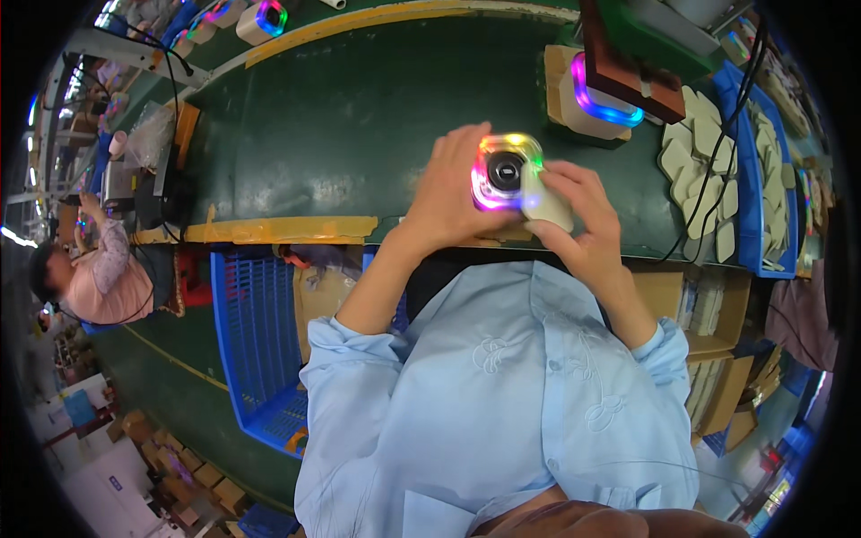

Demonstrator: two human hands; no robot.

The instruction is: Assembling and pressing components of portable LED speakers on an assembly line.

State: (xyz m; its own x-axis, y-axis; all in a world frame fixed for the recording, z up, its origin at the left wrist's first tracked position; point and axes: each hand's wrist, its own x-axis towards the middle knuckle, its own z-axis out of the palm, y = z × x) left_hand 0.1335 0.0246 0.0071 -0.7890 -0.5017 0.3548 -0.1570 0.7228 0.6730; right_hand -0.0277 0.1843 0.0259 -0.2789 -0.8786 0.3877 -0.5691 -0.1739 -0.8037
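Note:
My left hand [441,195] is closed round the side of a small speaker-like device [505,169] with a rounded-square ring of rainbow light and a black round centre. Between the fingers and thumb of my right hand [587,211] is a pale cream cover plate [547,208] with rounded corners. The plate overlaps the lower right side of the lit ring and lies tilted, not flush over it. Both hands are above the bench's near edge, close to my body. The left fingertips are partly hidden behind the device.
Another lit device [599,100] sits under a brown block [632,76] at the far right. Cream plates [695,170] lie piled beside a blue bin [758,179] of more plates. Black cables hang over them. A blue crate [260,341] stands below the green bench [350,117]. A co-worker [108,273] sits left.

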